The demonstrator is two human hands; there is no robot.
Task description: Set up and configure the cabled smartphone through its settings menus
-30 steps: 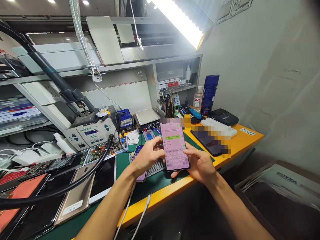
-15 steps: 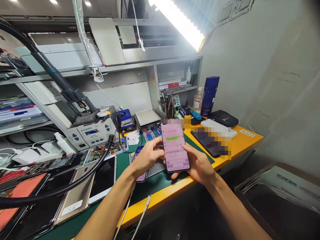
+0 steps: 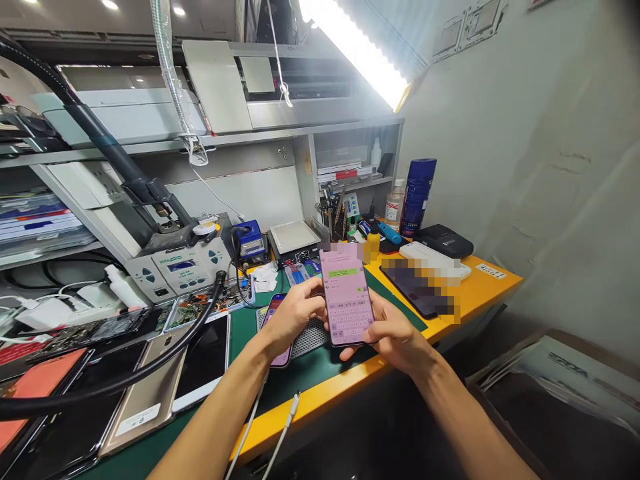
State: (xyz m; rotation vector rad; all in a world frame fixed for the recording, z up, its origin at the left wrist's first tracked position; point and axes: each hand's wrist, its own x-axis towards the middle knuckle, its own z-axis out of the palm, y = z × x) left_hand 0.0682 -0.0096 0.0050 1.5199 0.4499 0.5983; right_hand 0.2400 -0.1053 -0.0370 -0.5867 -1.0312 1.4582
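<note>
A smartphone (image 3: 345, 287) with a pink chat screen and an on-screen keyboard is held upright, tilted back, above the bench's front edge. My left hand (image 3: 300, 307) grips its left edge, fingers curled against the side. My right hand (image 3: 397, 333) supports it from behind and the right; the right thumb lies over the keyboard's lower right corner. Under my left hand, partly covered, a second phone (image 3: 281, 353) with a lit screen rests on a perforated metal plate (image 3: 310, 338). The fingers behind the held phone are mostly hidden.
A dark phone (image 3: 407, 290) lies on the green mat (image 3: 310, 377) to the right. Tablets and phones, such as a gold one (image 3: 145, 393), crowd the left under a black hose (image 3: 150, 383). A soldering station (image 3: 185, 267) stands behind; a white cable (image 3: 287, 427) hangs at the front.
My right thumb has moved down from the screen's right edge to the keyboard's lower right. The chat text has shifted up, with a small green bubble now lower down. Both hands still hold the phone.
</note>
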